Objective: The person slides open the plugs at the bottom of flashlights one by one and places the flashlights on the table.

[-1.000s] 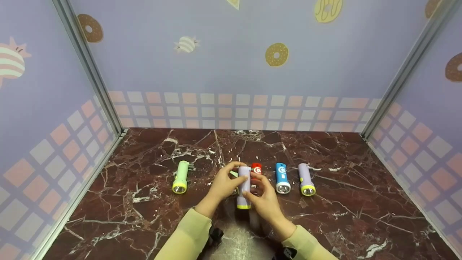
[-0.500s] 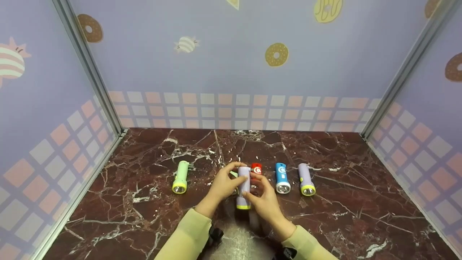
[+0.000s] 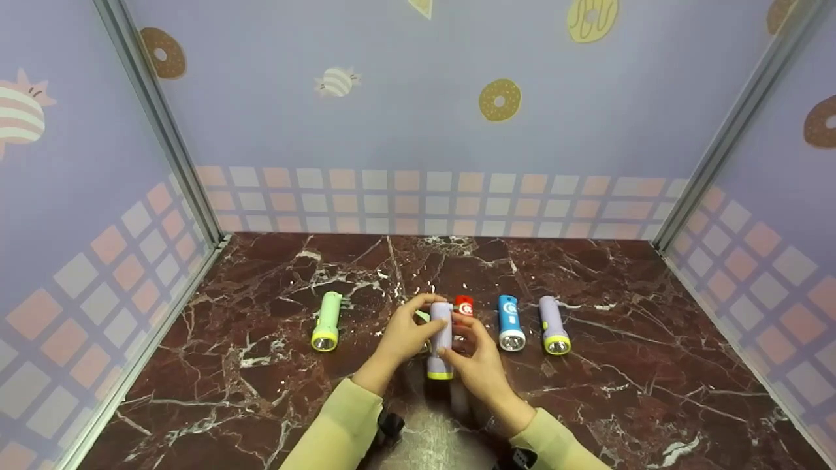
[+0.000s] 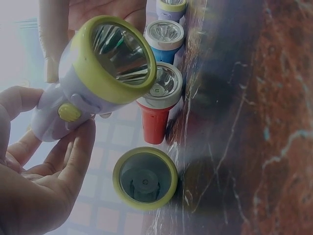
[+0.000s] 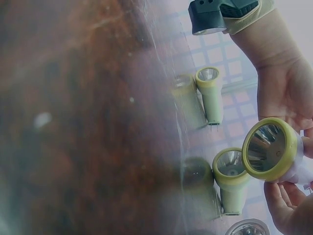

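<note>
Both hands hold a lavender flashlight (image 3: 441,334) with a yellow-green lens ring, its lens end towards the person. My left hand (image 3: 403,334) grips its far part, thumb along the top and fingers on the other side. The right hand (image 3: 482,358) has its thumb and fingers on the right side, lower down. In the left wrist view the flashlight is raised off the table, and a yellow switch (image 4: 69,112) shows on its body. Beyond it lie a red flashlight (image 3: 464,305) and a light green one (image 5: 231,188), both partly hidden by the hands in the head view.
Another light green flashlight (image 3: 328,320) lies to the left. On the right are a blue flashlight (image 3: 509,323) and a second lavender one (image 3: 553,325). They rest on the dark red marbled table (image 3: 261,405), with patterned panels (image 3: 418,117) at the back and sides.
</note>
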A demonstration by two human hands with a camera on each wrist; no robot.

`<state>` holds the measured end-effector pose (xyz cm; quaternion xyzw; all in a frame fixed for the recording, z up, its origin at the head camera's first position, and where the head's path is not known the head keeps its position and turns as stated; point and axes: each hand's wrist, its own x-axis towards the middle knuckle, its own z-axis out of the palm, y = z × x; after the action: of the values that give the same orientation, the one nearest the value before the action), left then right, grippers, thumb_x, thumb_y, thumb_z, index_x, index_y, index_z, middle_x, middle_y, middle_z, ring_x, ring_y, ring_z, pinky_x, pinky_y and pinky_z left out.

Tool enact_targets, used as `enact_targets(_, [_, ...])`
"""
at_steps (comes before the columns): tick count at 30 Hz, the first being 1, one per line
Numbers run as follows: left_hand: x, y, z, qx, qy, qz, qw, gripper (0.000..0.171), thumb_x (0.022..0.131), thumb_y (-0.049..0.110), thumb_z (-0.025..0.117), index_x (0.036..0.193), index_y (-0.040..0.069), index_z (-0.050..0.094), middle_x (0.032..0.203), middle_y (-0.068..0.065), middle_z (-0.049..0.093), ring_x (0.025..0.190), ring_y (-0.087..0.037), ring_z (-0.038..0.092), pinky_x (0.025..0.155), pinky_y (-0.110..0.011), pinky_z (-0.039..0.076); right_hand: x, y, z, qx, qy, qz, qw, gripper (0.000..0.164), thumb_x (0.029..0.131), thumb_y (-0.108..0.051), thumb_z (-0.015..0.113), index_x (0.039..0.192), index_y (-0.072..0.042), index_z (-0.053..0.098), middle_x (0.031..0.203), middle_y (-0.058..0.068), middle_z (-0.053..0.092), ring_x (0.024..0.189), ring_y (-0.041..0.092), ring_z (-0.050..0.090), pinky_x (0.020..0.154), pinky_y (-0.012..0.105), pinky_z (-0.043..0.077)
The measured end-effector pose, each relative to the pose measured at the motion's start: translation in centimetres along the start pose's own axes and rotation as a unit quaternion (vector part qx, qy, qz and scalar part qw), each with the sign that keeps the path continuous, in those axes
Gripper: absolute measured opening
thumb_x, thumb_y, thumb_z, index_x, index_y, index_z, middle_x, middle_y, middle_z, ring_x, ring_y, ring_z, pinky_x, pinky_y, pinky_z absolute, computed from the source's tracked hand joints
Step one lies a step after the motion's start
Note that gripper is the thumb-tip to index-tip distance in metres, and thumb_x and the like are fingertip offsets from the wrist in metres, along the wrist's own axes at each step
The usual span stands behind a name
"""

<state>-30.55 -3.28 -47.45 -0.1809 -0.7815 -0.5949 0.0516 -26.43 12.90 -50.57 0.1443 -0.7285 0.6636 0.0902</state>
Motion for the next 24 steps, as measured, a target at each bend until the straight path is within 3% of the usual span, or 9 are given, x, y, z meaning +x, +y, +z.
enact_targets(12, [-0.01,0.23,-0.06,0.011,-0.001,-0.003,0.9999,0.038,0.086,0.012,0.071,0.123,0.004,0.068,0.119,-0.022,0.069,0.078,-0.025,0.061,0.067,-0.026,0.051,0.03,-0.13,0.05,0.004,-0.001,0.005,1.000,0.058,0.085,0.005,0.074,0.138,0.005,0.052,0.126,0.033,0.064,0.109,0.046,0.066,0.093,0.043,0.058])
enact_targets(24, [-0.01,0.10,0.04,-0.002,0.003,0.008,1.0000,0.036,0.086,0.009,0.072,0.121,0.003,0.069,0.118,-0.024,0.068,0.076,-0.020,0.057,0.067,-0.023,0.050,-0.02,-0.06,-0.02,-0.005,-0.001,0.005,1.000,0.057,0.085,0.005,0.075,0.137,0.005,0.052,0.125,0.033,0.064,0.107,0.044,0.068,0.092,0.043,0.058])
